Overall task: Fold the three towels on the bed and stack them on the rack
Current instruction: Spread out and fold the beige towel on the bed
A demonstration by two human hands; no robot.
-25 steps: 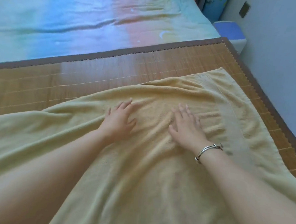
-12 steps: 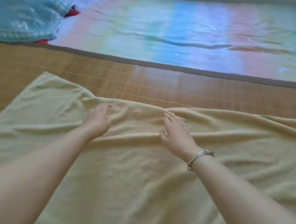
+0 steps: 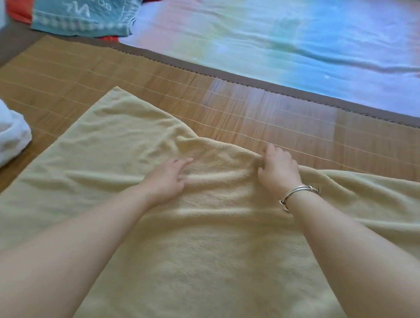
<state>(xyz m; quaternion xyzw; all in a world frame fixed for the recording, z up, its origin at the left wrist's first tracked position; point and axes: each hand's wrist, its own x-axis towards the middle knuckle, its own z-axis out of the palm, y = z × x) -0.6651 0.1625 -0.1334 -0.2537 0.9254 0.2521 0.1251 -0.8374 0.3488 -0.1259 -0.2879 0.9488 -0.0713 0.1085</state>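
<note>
The yellow towel (image 3: pixel 198 245) lay spread across the frame's centre on the bed's bamboo mat (image 3: pixel 159 85). Since half a second earlier, the left hand (image 3: pixel 168 175) had flattened, fingers spread; the right hand (image 3: pixel 278 168) pinched the far edge. Smoothing continued; folding had not begun.

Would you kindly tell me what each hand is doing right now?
Left hand: open, flat on the yellow towel.
Right hand: fingers curled, gripping the towel's far edge.

yellow towel (image 3: pixel 210 245) spread flat, wrinkled; teal towel (image 3: pixel 85 3), white towel (image 3: pixel 2 134) bunched
</note>
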